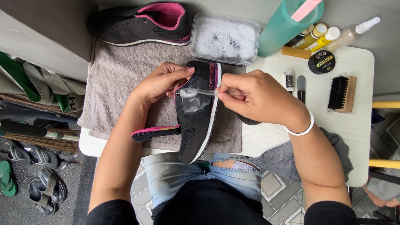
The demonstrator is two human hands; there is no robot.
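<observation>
At the far left of the frame, sandals (39, 175) lie on dark floor beside a broom (37, 137). Right of them a grey towel (116, 75) covers the left part of a white worktop (354, 125), with a black-and-pink shoe (141, 23) resting at the towel's upper edge. At centre, the left hand (160, 83) grips the collar of a second black shoe (198, 112), thumb and fingers clamped on its pink-lined opening, holding it on its side over the towel with its pink tongue (154, 132) splayed out to the left. Foam coats the shoe's side, where the bristle head of a small clear-handled brush (196, 92) is pressed. The right hand (254, 98), a white beaded bracelet (302, 129) at its wrist, pinches the brush handle between closed fingers. Above, a clear tub of suds (225, 39) sits beside a teal cup (285, 27). Toward the right lie small bottles (321, 35), a round black tin (321, 62) and a wooden brush with black bristles (342, 93).
</observation>
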